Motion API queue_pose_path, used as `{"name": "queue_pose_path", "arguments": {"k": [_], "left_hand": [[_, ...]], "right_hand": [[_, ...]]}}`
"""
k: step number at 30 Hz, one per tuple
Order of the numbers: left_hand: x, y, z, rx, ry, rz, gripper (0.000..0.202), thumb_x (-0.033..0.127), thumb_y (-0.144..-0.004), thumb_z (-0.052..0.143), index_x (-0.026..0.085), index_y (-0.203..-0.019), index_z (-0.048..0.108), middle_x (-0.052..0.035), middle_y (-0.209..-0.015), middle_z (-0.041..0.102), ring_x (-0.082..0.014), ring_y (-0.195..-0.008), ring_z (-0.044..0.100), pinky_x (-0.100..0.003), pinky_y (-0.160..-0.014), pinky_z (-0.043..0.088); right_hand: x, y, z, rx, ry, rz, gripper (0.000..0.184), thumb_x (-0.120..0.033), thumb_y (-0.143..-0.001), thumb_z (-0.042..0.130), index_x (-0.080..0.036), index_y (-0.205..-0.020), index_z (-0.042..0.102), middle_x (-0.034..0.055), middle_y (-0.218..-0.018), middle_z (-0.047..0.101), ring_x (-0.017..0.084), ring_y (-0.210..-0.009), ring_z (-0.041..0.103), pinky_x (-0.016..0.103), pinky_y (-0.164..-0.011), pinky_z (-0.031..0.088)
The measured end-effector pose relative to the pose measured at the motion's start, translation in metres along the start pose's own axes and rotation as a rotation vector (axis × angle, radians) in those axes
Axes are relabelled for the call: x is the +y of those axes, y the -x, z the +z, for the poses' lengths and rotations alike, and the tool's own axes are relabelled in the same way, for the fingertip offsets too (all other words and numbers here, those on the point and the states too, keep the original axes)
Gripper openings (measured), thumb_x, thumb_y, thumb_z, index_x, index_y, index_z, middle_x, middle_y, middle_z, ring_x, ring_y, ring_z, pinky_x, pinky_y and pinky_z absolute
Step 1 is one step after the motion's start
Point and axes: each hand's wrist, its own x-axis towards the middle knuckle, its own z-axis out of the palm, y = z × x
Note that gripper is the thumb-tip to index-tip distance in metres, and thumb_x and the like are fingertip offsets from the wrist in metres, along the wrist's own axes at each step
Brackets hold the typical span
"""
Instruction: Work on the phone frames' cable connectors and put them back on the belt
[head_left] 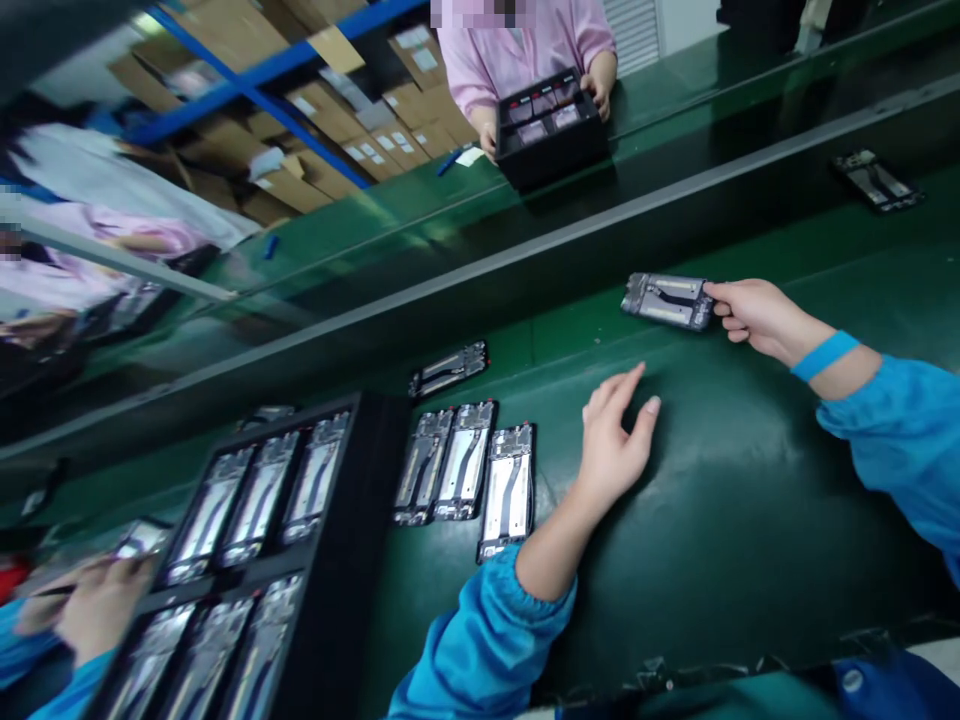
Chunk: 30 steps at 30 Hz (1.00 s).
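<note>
Right hand (pixel 757 315) is closed on one end of an opened phone (pixel 667 302) near the far edge of the table (pixel 727 480) — presumably to spare its interior; left hand (pixel 616 430) is empty — thumb parted.

green tabletop (pixel 720 500) open right of bare left hand (pixel 613 432); leftward, three flat black-and-silver phones (pixel 463 462), then black rectangular tray (pixel 346 510), obstruct.
</note>
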Motion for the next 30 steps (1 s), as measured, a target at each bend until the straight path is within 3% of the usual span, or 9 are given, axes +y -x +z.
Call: {"name": "queue_pose_path", "arguments": {"k": [2,5,8,10,13,15,18,30], "left_hand": [[-0.005,0.005,0.009,-0.077,-0.094,0.019,0.043,0.034,-0.099,0.061,0.025,-0.141,0.059,-0.0097,-0.130,0.066,-0.0257,-0.123,0.058,-0.045,-0.107,0.041],[-0.006,0.008,0.015,-0.102,-0.165,0.049,0.041,0.036,-0.099,0.060,0.027,-0.140,0.061,-0.0077,-0.129,0.067,-0.0252,-0.123,0.057,-0.043,-0.105,0.040],[-0.004,0.007,0.013,-0.123,-0.183,0.049,0.040,0.035,-0.100,0.060,0.029,-0.139,0.062,-0.0070,-0.129,0.067,-0.0256,-0.123,0.056,-0.044,-0.105,0.040],[-0.003,0.006,0.012,-0.138,-0.194,0.056,0.040,0.035,-0.099,0.060,0.030,-0.139,0.063,-0.0071,-0.129,0.067,-0.0265,-0.123,0.055,-0.045,-0.105,0.039],[-0.003,0.006,0.011,-0.155,-0.219,0.088,0.038,0.034,-0.098,0.061,0.029,-0.135,0.066,-0.0072,-0.131,0.066,-0.0278,-0.124,0.054,-0.047,-0.106,0.039],[-0.004,0.007,0.010,-0.163,-0.238,0.103,0.036,0.034,-0.098,0.061,0.029,-0.134,0.067,-0.0073,-0.133,0.065,-0.0286,-0.126,0.053,-0.048,-0.107,0.039],[-0.005,0.008,0.009,-0.179,-0.239,0.120,0.037,0.034,-0.099,0.060,0.028,-0.135,0.066,-0.0078,-0.135,0.064,-0.0293,-0.128,0.052,-0.049,-0.107,0.039],[0.000,0.009,0.008,-0.174,-0.251,0.173,0.033,0.031,-0.100,0.057,0.026,-0.130,0.069,-0.0095,-0.136,0.063,-0.0309,-0.129,0.052,-0.051,-0.105,0.040]], "right_hand": [[-0.003,-0.021,0.003,0.065,0.061,-0.014,0.027,-0.041,-0.094,0.061,-0.019,-0.081,0.057,-0.0007,-0.063,0.049,0.012,-0.048,0.039,0.027,-0.046,0.034],[0.008,-0.030,-0.001,0.170,0.275,-0.132,0.023,-0.037,-0.092,0.063,-0.016,-0.083,0.066,0.0076,-0.070,0.060,0.022,-0.064,0.056,0.034,-0.060,0.045],[0.035,-0.018,-0.021,0.337,0.713,-0.411,0.033,-0.033,-0.097,0.048,-0.016,-0.105,0.075,0.0171,-0.106,0.072,0.036,-0.103,0.064,0.049,-0.088,0.049],[0.051,-0.005,-0.038,0.356,0.901,-0.497,0.047,-0.038,-0.102,0.038,-0.017,-0.122,0.074,0.0193,-0.132,0.065,0.043,-0.128,0.053,0.061,-0.103,0.041],[0.064,0.008,-0.053,0.197,1.064,-0.487,0.064,-0.053,-0.104,0.030,-0.018,-0.154,0.050,0.0173,-0.164,0.038,0.048,-0.150,0.026,0.074,-0.114,0.023],[0.064,0.012,-0.056,0.111,1.139,-0.430,0.074,-0.063,-0.102,0.028,-0.022,-0.164,0.032,0.0148,-0.172,0.021,0.051,-0.154,0.013,0.080,-0.113,0.015],[0.063,0.019,-0.054,0.071,1.200,-0.364,0.079,-0.071,-0.100,0.027,-0.029,-0.167,0.020,0.0107,-0.175,0.006,0.055,-0.154,0.005,0.086,-0.109,0.011],[0.081,0.075,-0.055,0.040,1.222,-0.356,0.080,-0.077,-0.097,0.030,-0.038,-0.166,0.018,0.0076,-0.175,-0.001,0.056,-0.153,0.003,0.088,-0.107,0.012]]}}
